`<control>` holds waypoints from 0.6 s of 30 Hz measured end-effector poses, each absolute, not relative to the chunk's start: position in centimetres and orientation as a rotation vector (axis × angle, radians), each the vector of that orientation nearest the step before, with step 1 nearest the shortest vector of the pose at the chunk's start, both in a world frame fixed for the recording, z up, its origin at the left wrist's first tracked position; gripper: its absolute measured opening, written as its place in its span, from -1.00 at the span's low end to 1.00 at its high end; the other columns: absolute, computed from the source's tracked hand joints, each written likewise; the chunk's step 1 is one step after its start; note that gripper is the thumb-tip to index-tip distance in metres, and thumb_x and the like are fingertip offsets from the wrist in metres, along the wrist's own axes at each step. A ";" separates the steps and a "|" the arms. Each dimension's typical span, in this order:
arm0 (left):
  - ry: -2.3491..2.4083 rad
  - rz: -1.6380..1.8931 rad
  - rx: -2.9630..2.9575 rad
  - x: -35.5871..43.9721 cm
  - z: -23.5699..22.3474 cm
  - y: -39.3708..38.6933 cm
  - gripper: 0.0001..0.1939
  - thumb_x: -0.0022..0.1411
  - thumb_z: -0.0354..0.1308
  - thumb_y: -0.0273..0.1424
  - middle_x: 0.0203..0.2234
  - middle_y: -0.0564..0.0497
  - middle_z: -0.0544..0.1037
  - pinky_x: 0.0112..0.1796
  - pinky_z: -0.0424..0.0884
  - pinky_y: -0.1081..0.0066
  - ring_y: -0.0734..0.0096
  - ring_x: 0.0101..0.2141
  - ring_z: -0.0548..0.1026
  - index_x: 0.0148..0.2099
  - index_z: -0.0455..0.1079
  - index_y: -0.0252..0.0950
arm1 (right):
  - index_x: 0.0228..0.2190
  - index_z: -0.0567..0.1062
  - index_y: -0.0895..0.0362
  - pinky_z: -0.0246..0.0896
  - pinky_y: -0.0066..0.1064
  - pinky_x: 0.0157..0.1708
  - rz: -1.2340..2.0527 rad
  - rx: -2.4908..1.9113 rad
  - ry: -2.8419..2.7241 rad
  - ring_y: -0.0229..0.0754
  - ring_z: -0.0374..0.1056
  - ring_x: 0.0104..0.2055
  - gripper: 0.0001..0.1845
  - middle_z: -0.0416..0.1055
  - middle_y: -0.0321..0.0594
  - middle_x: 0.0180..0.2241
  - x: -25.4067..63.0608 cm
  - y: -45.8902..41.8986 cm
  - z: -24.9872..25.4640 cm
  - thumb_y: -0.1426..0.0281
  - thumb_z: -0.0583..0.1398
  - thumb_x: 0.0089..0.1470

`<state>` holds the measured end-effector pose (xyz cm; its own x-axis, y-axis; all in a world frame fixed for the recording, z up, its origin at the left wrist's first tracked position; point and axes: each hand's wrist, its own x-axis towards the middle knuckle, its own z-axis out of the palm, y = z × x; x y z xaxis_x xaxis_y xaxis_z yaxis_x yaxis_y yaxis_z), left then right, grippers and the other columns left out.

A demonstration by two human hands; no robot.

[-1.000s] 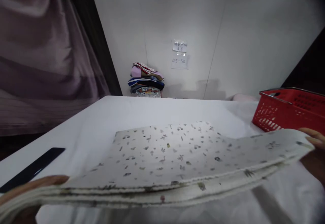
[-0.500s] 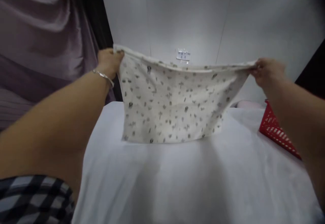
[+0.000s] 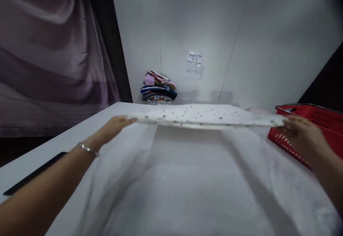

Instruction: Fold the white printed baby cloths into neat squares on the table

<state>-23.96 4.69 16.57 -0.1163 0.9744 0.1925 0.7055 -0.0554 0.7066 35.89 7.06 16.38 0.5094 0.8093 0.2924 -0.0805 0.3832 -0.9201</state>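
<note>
A white cloth with small dark printed figures (image 3: 198, 114) is stretched between my two hands above the table. My left hand (image 3: 116, 126) pinches its left near corner, and a silver bangle circles that wrist. At the right near corner, my right hand (image 3: 301, 129) grips the same cloth, beside the red basket. The near edge hangs level and taut, with its shadow on the white sheet below. Beyond that edge the rest of the cloth spreads back toward the wall.
A white sheet (image 3: 184, 186) covers the table. Folded clothes (image 3: 158, 89) are stacked by the wall, left of paper labels (image 3: 193, 64). The red plastic basket (image 3: 328, 125) stands at right. A flat dark object (image 3: 34, 174) lies at left, near a pinkish curtain (image 3: 53, 68).
Both hands have come down with the cloth. It hung upright before; now it lies nearly flat, its near edge low over the table. The clothes stack has come into view.
</note>
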 end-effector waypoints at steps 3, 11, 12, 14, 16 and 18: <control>1.686 0.793 1.765 -24.0 8.6 1.5 -0.42 0.01 0.08 0.06 -0.19 0.02 0.56 -0.11 0.40 0.39 0.24 -0.16 0.49 -0.12 0.48 -0.29 | -0.58 0.48 0.07 0.43 -0.49 -0.40 0.847 -1.248 -0.763 -0.23 0.40 -0.47 -0.88 0.40 -0.27 -0.52 35.7 2.3 8.2 0.48 0.29 -0.32; 1.663 0.733 1.919 -24.6 3.3 -3.5 -0.55 0.13 -0.01 -0.04 0.07 0.08 0.37 0.10 0.21 0.24 0.20 0.13 0.24 -0.02 0.44 -0.10 | -0.51 0.48 0.00 0.44 -0.40 -0.23 0.912 -1.418 -0.623 -0.15 0.45 -0.42 -0.81 0.44 -0.29 -0.46 37.0 -5.0 -0.1 0.37 0.30 -0.33; 1.659 0.733 1.947 -24.9 3.5 -3.9 -0.58 0.15 -0.01 -0.06 0.06 0.11 0.38 0.10 0.20 0.23 0.21 0.14 0.21 -0.02 0.44 -0.06 | -0.50 0.48 0.00 0.44 -0.42 -0.24 0.900 -1.413 -0.639 -0.16 0.46 -0.41 -0.81 0.45 -0.29 -0.45 37.1 -5.5 0.0 0.36 0.30 -0.33; 1.658 0.699 2.004 -25.5 3.5 -4.8 -0.62 0.16 -0.02 -0.08 0.03 0.13 0.41 0.09 0.23 0.23 0.22 0.15 0.20 -0.05 0.45 -0.02 | -0.50 0.48 -0.01 0.46 -0.45 -0.32 0.917 -1.469 -0.635 -0.17 0.46 -0.44 -0.78 0.44 -0.30 -0.47 37.1 -6.5 0.0 0.35 0.31 -0.36; 1.668 0.640 2.054 -26.0 2.9 -5.7 -0.63 0.16 -0.03 -0.10 0.00 0.13 0.44 0.07 0.27 0.27 0.23 0.14 0.23 -0.06 0.46 -0.03 | -0.51 0.47 -0.02 0.46 -0.46 -0.41 0.965 -1.540 -0.615 -0.17 0.44 -0.49 -0.75 0.43 -0.31 -0.51 37.0 -7.4 -0.3 0.34 0.32 -0.40; 1.676 0.599 2.095 -26.2 2.1 -6.4 -0.63 0.17 -0.03 -0.12 -0.01 0.13 0.45 0.05 0.29 0.29 0.24 0.12 0.25 -0.05 0.45 -0.04 | -0.51 0.48 -0.04 0.45 -0.45 -0.42 0.974 -1.555 -0.607 -0.17 0.44 -0.49 -0.73 0.44 -0.31 -0.50 36.8 -8.0 -0.8 0.32 0.33 -0.43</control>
<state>-26.24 -6.40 2.10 0.1936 0.9773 0.0863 0.8104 -0.2089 0.5474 36.81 -7.96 -0.82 0.5223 0.8136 -0.2554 -0.1294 -0.2204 -0.9668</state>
